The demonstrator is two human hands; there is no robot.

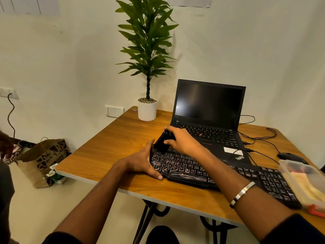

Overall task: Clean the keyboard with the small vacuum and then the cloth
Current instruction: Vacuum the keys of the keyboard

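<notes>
A black keyboard [228, 171] lies across the front of the wooden table [109, 148]. My right hand [184, 140] grips a small black vacuum [161, 142] and holds it tilted over the keyboard's upper left corner, nozzle end down on the keys. My left hand [142, 162] clasps the keyboard's left end, thumb along the front edge and fingers up the side. A clear plastic box [304, 184] with yellowish cloth-like material inside sits on the keyboard's right end.
An open black laptop [209, 110] stands behind the keyboard, with cables and a black mouse [290, 156] to its right. A potted plant [147, 106] stands at the table's back. A brown paper bag [42, 161] sits on the floor at left.
</notes>
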